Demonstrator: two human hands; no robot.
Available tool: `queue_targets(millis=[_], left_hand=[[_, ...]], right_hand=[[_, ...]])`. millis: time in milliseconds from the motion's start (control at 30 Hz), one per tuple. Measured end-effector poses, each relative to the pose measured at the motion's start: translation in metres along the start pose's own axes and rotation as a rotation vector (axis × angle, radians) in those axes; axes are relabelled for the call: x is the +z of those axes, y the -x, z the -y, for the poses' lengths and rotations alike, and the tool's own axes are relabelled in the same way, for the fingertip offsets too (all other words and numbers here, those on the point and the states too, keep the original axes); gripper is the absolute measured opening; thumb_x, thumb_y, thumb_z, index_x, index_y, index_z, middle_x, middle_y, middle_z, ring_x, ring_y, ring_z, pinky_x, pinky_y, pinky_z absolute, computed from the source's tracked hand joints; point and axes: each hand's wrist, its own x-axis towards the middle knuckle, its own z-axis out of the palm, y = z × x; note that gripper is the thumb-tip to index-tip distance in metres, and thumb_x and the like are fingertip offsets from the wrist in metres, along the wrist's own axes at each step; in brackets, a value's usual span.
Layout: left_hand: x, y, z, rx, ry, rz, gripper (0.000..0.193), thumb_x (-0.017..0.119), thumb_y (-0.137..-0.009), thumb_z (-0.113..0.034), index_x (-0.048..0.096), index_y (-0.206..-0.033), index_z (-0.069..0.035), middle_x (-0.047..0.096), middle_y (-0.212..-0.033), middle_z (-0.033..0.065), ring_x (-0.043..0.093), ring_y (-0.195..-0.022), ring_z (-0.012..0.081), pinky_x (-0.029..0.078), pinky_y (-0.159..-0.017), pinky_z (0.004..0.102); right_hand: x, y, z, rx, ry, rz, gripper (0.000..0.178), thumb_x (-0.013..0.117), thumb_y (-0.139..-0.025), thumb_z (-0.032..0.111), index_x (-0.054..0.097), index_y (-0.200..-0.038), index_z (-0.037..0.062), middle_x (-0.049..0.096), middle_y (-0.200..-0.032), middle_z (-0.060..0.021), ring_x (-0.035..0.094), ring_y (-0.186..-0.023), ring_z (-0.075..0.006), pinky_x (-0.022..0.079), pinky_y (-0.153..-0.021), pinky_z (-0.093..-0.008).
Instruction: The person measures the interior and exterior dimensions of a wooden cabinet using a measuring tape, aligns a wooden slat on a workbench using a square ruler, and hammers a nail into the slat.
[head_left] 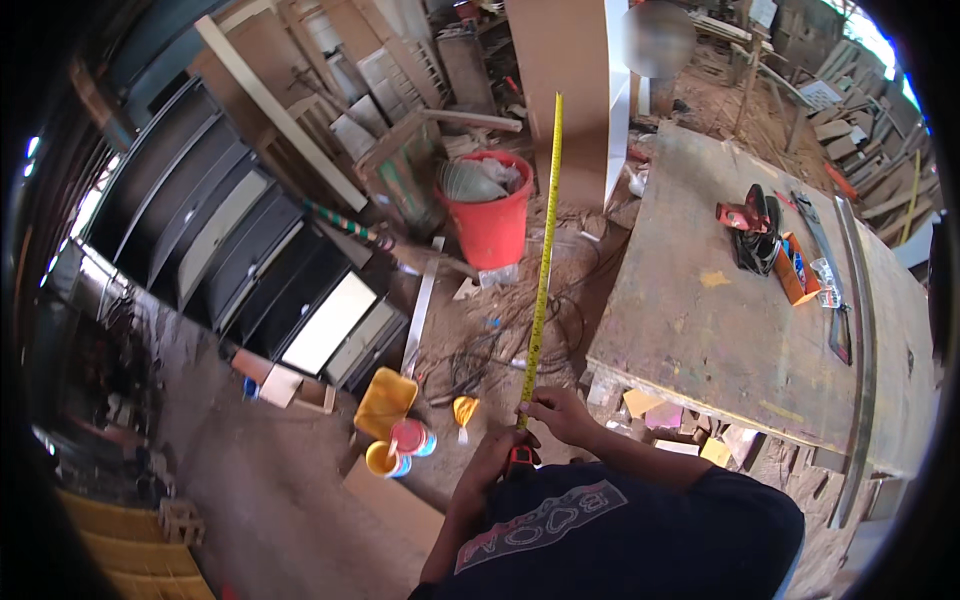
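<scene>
My left hand (489, 456) is closed round the red and black case of a tape measure (521, 458), close to my body. A long yellow tape blade (546, 245) runs out of it, away from me. Just ahead of the case, my right hand (562, 414) pinches the blade between its fingers. The blade's far end reaches up in front of a tall brown panel (562, 65). From this angle I cannot tell whether the tip touches the panel.
A worn worktable (690, 310) stands at right, bearing a red and black power tool (748, 220) and an orange box (798, 270). Ahead is a red bucket (490, 230). Dark shelving (240, 240) lies left. Yellow containers (386, 400) and cables (465, 365) lie on the dirt floor.
</scene>
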Motion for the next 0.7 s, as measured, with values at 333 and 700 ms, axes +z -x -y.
queue_targets(millis=[333, 700], left_hand=[[-0.111, -0.147, -0.121, 0.028, -0.054, 0.287, 0.041, 0.05, -0.106, -0.031, 0.069, -0.104, 0.005, 0.074, -0.09, 0.0144, 0.073, -0.078, 0.0221, 0.058, -0.072, 0.0332], [-0.101, -0.371, -0.239, 0.518, -0.538, 0.276, 0.031, 0.056, -0.103, -0.019, 0.073, -0.09, 0.003, 0.069, -0.094, 0.0113, 0.067, -0.091, 0.0242, 0.05, -0.083, 0.0351]], right_hand=[[0.003, -0.139, 0.029, 0.188, -0.335, -0.175, 0.038, 0.065, -0.105, 0.03, 0.062, -0.126, -0.0012, 0.068, -0.097, -0.0029, 0.06, -0.081, -0.0103, 0.051, -0.072, -0.0303], [-0.083, -0.292, -0.009, 0.098, -1.015, -0.338, 0.057, 0.054, -0.109, 0.03, 0.034, -0.157, 0.0073, 0.054, -0.14, -0.0074, 0.055, -0.129, -0.0164, 0.048, -0.106, -0.0356]])
